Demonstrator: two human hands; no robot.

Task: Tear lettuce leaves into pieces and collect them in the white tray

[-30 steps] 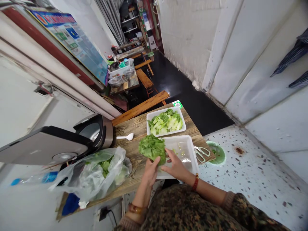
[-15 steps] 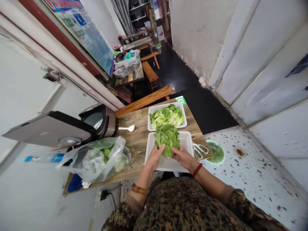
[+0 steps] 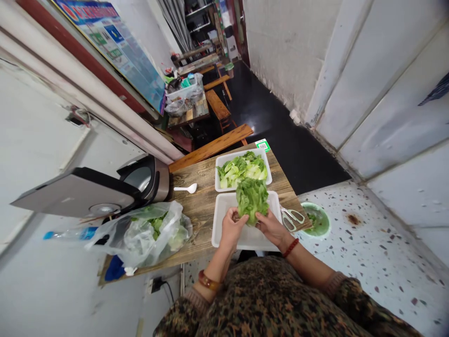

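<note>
Between my two hands is a head of green lettuce (image 3: pixel 251 200), held up over the near white tray (image 3: pixel 220 210). My left hand (image 3: pixel 233 228) is closed on its lower left side, thumb pointing in toward the base. From the right, my right hand (image 3: pixel 271 228) pinches the lower edge of the same lettuce. The near tray shows a bare bottom where the lettuce and hands do not cover it. Just beyond, a second white tray (image 3: pixel 218 186) holds a heap of loose lettuce leaves (image 3: pixel 242 169).
Scissors (image 3: pixel 292 218) lie right of the near tray, above a green basin (image 3: pixel 321 227) on the floor. To the left are a white spoon (image 3: pixel 185 188), an open cooker (image 3: pixel 150 180), a plastic bag (image 3: pixel 140 238) with greens, and a bottle (image 3: pixel 70 233).
The lettuce has shifted a little to the right between my hands. My left hand has moved right with it, its fingers now more curled.
</note>
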